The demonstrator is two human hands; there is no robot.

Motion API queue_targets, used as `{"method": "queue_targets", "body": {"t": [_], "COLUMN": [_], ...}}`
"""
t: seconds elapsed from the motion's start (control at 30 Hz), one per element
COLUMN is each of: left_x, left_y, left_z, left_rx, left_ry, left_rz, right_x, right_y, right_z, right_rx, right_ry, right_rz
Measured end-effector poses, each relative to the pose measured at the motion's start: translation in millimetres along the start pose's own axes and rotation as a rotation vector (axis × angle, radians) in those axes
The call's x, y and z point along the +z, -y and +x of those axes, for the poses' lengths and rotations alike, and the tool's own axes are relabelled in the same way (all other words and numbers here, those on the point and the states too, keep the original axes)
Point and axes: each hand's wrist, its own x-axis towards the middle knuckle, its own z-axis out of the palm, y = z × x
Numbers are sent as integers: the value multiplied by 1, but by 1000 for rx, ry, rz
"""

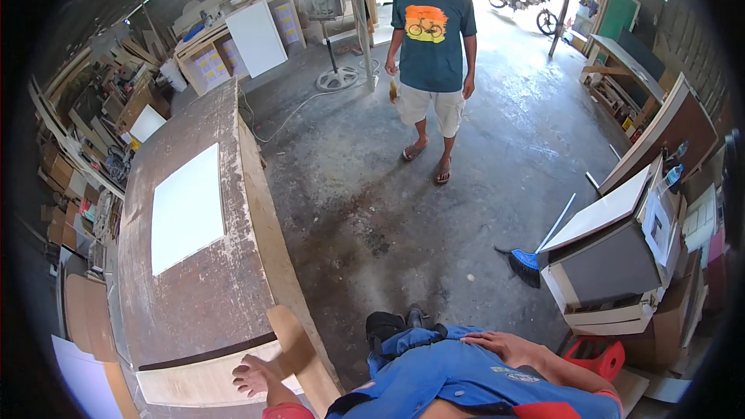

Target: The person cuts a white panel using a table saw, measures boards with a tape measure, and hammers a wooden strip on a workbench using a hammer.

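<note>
My left hand (254, 377) is spread over a pale wood strip (182, 382) at the near end of a worn brown workbench (182, 306). Whether it touches the wood, I cannot tell. Beside that hand a light-brown board (303, 349) lies across the bench's near corner. My right hand (497, 344) lies flat on the front of my blue work shirt (434, 368), fingers extended, holding nothing. A white rectangular sheet (190, 206) rests on the middle of the bench.
Ahead stands a person (434, 39) in a dark T-shirt, holding a brown object. At right a blue broom (525, 264) leans by a grey-and-white cabinet (601, 260). A red object (597, 357) sits near my right arm. A cable (291, 120) crosses the floor by a fan stand (336, 77).
</note>
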Motion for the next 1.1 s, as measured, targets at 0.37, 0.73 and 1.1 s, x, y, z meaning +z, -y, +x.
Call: {"method": "queue_targets", "body": {"t": [0.37,0.73,1.1], "left_x": [4,-3,-2], "left_y": [3,0,-2], "left_z": [0,0,-2], "left_rx": [30,26,22], "left_ry": [-50,-18,-17], "left_rz": [11,-12,2], "right_x": [-8,-14,-13], "right_y": [-2,1,-6], "right_z": [2,4,5], "right_rx": [-32,-31,-34], "right_ry": [20,17,22], "right_rz": [-5,30,45]}}
